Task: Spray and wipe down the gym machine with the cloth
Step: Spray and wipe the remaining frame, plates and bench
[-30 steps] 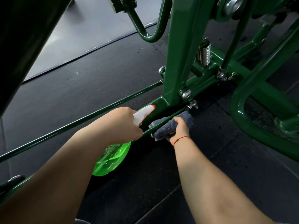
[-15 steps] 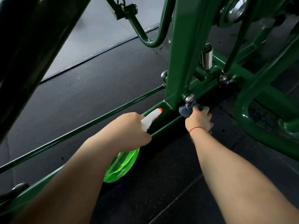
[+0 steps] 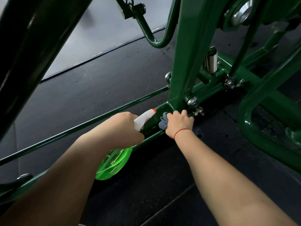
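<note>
**Inspector:** State of the hands and the task items?

**Assessor:** The left hand (image 3: 124, 126) is closed around the neck of the spray bottle (image 3: 114, 162), low beside the base rail (image 3: 164, 106) of the gym machine (image 3: 187, 46). The right hand (image 3: 178, 124) is curled over the bunched cloth (image 3: 163, 122), pressing it to the rail at the foot of the upright (image 3: 179, 88).

**Inspector:** Bottle orientation?

**Assessor:** The long axis runs from the green body, low and near the camera, up and away to the white head. The orange-tipped nozzle (image 3: 154, 110) points at the foot of the upright, just beside the cloth.

**Inspector:** Hazards?

**Assessor:** Two, in my judgement. A squeeze now would likely wet the right hand rather than bare paint, since the nozzle is near it. Also, a wing bolt (image 3: 199, 111) projects just beside the fingertips; a wipe carried that way could snag the cloth or scrape knuckles. Whether the bottle's body touches the floor (image 3: 162, 185) cannot be told.
</note>
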`<state>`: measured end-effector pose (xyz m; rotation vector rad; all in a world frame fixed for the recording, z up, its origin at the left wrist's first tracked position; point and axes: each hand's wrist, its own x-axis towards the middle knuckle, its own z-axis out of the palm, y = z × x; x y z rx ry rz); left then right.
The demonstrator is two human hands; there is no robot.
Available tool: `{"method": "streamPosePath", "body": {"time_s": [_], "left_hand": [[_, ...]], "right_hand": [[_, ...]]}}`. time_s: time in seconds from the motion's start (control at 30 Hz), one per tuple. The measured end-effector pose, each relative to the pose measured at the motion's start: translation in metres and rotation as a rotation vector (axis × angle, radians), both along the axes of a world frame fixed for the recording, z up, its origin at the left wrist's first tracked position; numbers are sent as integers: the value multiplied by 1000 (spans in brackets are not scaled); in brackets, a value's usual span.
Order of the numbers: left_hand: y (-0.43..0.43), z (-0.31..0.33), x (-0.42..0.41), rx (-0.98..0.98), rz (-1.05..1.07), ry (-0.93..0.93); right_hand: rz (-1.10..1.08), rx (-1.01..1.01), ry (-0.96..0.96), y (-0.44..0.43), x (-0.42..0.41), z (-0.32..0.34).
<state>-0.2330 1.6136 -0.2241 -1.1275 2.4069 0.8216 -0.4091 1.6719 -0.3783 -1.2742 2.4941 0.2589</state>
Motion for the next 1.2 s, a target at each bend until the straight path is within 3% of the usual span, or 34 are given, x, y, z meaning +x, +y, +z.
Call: {"method": "streamPosePath", "body": {"time_s": [0.17, 0.37, 0.6, 0.87, 1.0, 1.2], "left_hand": [[-5, 1, 7, -5, 45, -35], [-1, 7, 21, -16, 108, -45], [9, 15, 35, -130, 54, -125], [37, 27, 71, -43, 331, -3], [45, 29, 88, -92, 424, -19], [63, 42, 98, -204, 523, 155]], "right_hand": [[208, 85, -112, -22, 39, 14], [302, -14, -324, -25, 108, 22], [-23, -39, -509, 3, 77, 19], [-264, -226, -239, 24, 54, 5], [-117, -226, -219, 14, 89, -1], [339, -171, -451, -6, 174, 11]]}}
